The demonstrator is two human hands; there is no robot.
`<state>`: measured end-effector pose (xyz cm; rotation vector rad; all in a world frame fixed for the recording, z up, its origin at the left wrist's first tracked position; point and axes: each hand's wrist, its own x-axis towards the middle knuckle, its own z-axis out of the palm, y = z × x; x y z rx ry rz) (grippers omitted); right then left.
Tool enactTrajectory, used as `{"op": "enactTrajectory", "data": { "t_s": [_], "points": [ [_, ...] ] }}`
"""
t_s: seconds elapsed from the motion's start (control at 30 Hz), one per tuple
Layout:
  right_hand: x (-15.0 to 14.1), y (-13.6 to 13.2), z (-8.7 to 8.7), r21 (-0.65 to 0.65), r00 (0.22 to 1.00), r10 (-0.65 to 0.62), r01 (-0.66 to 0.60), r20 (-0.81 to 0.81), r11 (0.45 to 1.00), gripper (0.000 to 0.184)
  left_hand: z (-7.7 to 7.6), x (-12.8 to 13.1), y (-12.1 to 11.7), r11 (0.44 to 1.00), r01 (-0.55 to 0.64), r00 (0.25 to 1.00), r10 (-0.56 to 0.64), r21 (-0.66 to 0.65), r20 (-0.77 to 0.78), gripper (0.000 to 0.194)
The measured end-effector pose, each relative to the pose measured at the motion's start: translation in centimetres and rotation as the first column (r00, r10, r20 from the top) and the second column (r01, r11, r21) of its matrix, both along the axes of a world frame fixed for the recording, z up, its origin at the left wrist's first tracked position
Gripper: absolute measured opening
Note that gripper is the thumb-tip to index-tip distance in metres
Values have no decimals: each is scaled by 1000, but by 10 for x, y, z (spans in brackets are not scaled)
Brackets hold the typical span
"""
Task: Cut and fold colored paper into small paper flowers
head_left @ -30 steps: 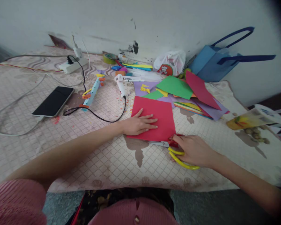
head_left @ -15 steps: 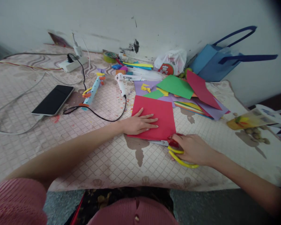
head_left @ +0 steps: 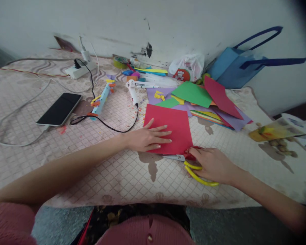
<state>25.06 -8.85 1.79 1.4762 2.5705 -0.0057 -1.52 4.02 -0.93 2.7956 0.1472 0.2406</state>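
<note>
"Where do we have the red sheet (head_left: 177, 127)?"

"In front of us on the tabletop (head_left: 117, 185), under our left hand (head_left: 146, 139). Those fingers lie flat and spread over its left side, gripping nothing."

"And our right hand (head_left: 216, 165)?"

"Its fingers grip the scissors (head_left: 192, 166) at the sheet's near right corner. The blades show along the near edge; we can't tell how far apart they stand."

"What room do we have?"

"Nearest us, a broad strip of patterned cloth (head_left: 173, 185) separates the sheet from the tabletop's front edge. Behind, we're tighter: coloured papers (head_left: 191, 93) lie just past the far edge. A black cable (head_left: 122, 132) curves near the left edge; rightward, the plastic cup (head_left: 275, 132) stands well apart."
</note>
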Motion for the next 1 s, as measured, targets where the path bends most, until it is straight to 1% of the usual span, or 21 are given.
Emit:
{"op": "enactTrajectory", "data": {
  "t_s": [0.2, 0.53, 0.83, 1.0],
  "points": [
    [-1, -2, 1, 4, 1000, -11, 11, 25, 1000, 25, -10, -5, -8, 997, 0, 999, 3, 76, -38, 47],
    [1, 0, -1, 3, 1000, 13, -13, 29, 1000, 26, -9, -4, -6, 997, 3, 997, 3, 83, -76, 46],
    [6, 1, -5, 16, 995, 50, -51, 90, 999, 27, -12, -4, -5, 996, 4, 998, 2, 92, -65, 46],
    [4, 1, -4, 35, 996, 33, -36, 82, 999, 25, -11, -4, -6, 998, -2, 998, 6, 65, -64, 46]
  ]
}}
